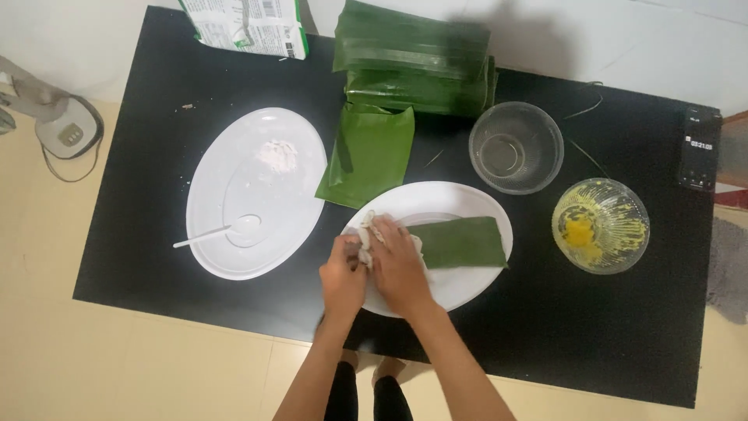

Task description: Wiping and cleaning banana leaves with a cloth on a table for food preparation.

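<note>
Nearest us, left hand [343,277] and right hand [399,265], side by side, both clenched on a pale lump of dough [372,231] at the left end of a leaf strip [467,242]. Strip and dough lie on an oval white plate [467,288] near the desk's [545,327] front edge. At 9 o'clock of the hands: a larger white platter [214,195] holding a plastic spoon [222,230] and a dab of white paste [279,153]. At 3 o'clock: a glass bowl [601,226] with yellow residue. At 1 o'clock: a clear bowl [516,146]. At 12 o'clock: a folded leaf [370,156], then a leaf stack [417,62]. Farthest, at 11 o'clock: a bag [245,27].
</note>
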